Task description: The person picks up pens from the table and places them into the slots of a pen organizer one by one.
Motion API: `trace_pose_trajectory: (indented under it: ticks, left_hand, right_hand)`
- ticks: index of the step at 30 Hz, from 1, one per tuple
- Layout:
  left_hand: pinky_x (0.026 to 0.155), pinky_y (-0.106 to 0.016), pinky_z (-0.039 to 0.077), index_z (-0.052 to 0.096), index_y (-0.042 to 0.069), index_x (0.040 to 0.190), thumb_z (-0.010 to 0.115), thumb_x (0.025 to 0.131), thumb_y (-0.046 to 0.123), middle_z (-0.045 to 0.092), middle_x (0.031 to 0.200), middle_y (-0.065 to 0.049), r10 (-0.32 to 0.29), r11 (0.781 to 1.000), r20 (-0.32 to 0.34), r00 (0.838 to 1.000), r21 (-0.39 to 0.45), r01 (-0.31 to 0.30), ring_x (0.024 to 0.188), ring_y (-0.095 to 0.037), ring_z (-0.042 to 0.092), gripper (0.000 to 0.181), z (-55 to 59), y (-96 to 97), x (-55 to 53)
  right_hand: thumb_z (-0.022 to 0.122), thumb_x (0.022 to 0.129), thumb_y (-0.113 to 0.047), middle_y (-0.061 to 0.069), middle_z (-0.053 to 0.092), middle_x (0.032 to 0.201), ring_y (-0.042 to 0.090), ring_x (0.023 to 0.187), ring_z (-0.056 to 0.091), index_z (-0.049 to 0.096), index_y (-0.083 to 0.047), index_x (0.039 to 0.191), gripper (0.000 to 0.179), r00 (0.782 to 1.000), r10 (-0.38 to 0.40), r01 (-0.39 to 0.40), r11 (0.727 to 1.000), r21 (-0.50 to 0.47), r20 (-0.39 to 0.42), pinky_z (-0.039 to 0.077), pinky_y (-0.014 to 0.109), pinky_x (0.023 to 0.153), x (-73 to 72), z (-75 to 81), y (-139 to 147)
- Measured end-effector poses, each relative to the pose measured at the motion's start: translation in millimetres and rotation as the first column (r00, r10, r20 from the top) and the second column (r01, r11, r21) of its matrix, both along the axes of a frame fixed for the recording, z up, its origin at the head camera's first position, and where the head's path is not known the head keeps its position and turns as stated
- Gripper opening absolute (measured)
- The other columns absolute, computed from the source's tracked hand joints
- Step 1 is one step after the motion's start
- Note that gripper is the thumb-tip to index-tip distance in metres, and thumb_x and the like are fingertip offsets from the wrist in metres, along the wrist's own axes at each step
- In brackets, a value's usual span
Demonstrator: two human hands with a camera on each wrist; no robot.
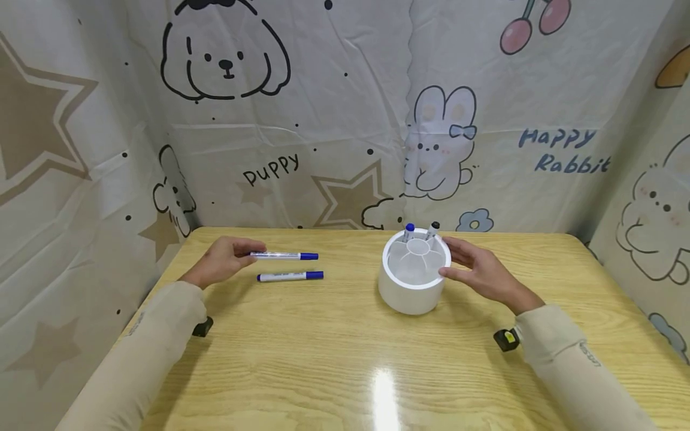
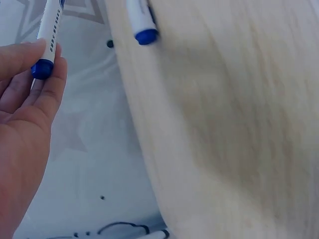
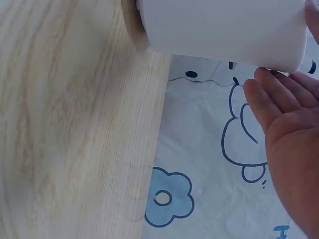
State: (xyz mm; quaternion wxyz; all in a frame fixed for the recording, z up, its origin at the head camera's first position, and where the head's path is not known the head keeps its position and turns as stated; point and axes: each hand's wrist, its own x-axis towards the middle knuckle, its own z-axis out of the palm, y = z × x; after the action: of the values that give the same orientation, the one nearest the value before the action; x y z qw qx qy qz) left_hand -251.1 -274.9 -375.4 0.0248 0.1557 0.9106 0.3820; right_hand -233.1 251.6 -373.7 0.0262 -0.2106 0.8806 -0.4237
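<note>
In the head view my left hand pinches a white marker with a blue cap by its left end, thumb on one side and fingers on the other. The left wrist view shows the blue end of this marker between thumb and fingers. A second blue-capped marker lies on the table just nearer than the held one. At the right, my right hand touches the side of a round white pen holder, its fingers fairly straight and the thumb at the rim.
Two markers stand in the holder's far compartments, one blue-ended and one black-ended. The wooden table ends at a printed cloth behind and at both sides.
</note>
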Motion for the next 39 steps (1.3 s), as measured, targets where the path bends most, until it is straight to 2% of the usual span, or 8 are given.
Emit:
trace_pose_trajectory:
  ticks: [7, 12, 24, 39]
  left_hand:
    - [0.097, -0.047, 0.052, 0.064, -0.002, 0.13, 0.061, 0.098, 0.0, 0.065, 0.127, -0.018, -0.026, 0.999, -0.005, 1.0, 0.023, 0.026, 0.119, -0.034, 0.061, 0.032, 15.7, 20.9, 1.4]
    - [0.094, -0.044, 0.054, 0.065, -0.002, 0.129, 0.062, 0.098, 0.002, 0.066, 0.127, -0.019, -0.046, 0.996, 0.0, 0.999, 0.077, 0.046, 0.117, -0.033, 0.062, 0.031, 23.1, 34.2, 3.1]
    - [0.095, -0.041, 0.054, 0.065, -0.002, 0.129, 0.063, 0.098, 0.002, 0.066, 0.126, -0.016, -0.099, 0.984, -0.006, 0.995, 0.147, 0.099, 0.118, -0.032, 0.062, 0.031, 41.9, 55.9, 1.9]
    - [0.092, -0.034, 0.055, 0.066, -0.002, 0.127, 0.064, 0.097, 0.001, 0.067, 0.124, -0.015, -0.119, 0.97, -0.016, 0.993, 0.212, 0.12, 0.115, -0.029, 0.063, 0.03, 52.3, 74.5, -1.2]
  right_hand:
    - [0.073, 0.094, -0.025, 0.026, 0.038, 0.153, 0.044, 0.131, 0.048, 0.034, 0.001, 0.153, 0.075, 1.0, 0.011, -0.01, 1.0, 0.029, -0.015, 0.042, 0.057, 0.104, 1.5, -0.5, 0.9]
    - [0.073, 0.093, -0.024, 0.026, 0.04, 0.152, 0.044, 0.129, 0.05, 0.036, 0.001, 0.152, 0.074, 1.0, 0.012, -0.011, 0.999, 0.043, -0.024, 0.043, 0.057, 0.102, 2.1, -1.2, 1.0]
    - [0.074, 0.093, -0.024, 0.026, 0.04, 0.151, 0.045, 0.129, 0.051, 0.037, 0.001, 0.152, 0.074, 0.999, 0.007, -0.005, 0.998, 0.055, -0.035, 0.044, 0.058, 0.102, 1.4, -1.4, 1.5]
    - [0.074, 0.093, -0.025, 0.026, 0.039, 0.152, 0.046, 0.128, 0.051, 0.036, 0.0, 0.153, 0.075, 0.999, 0.006, -0.003, 0.998, 0.068, -0.043, 0.044, 0.057, 0.102, 1.5, -2.1, 1.9]
